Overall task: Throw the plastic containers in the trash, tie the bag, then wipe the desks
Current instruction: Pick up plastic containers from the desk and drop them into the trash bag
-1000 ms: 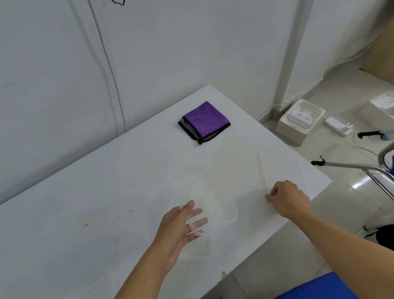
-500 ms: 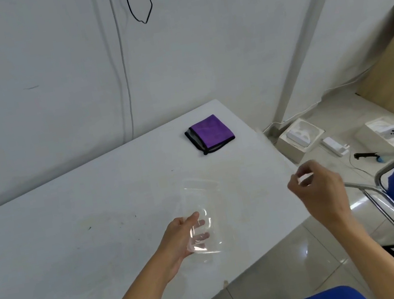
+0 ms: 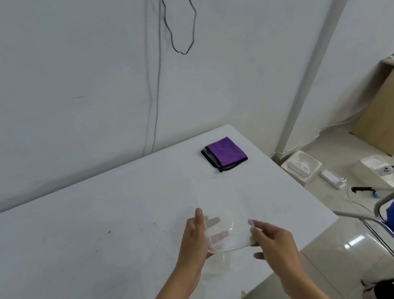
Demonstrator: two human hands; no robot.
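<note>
White smudged desk (image 3: 76, 249) fills lower frame; purple cloth (image 3: 226, 150) centre-right. My left hand (image 3: 196, 241) grips clear plastic container (image 3: 224, 213); right hand (image 3: 275, 243) pinches its edge.

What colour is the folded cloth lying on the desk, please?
Purple, with a black and grey edge; the cloth shows in the head view.

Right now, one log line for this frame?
left hand: holds clear container | right hand: pinches its edge | purple cloth: on desk
</note>
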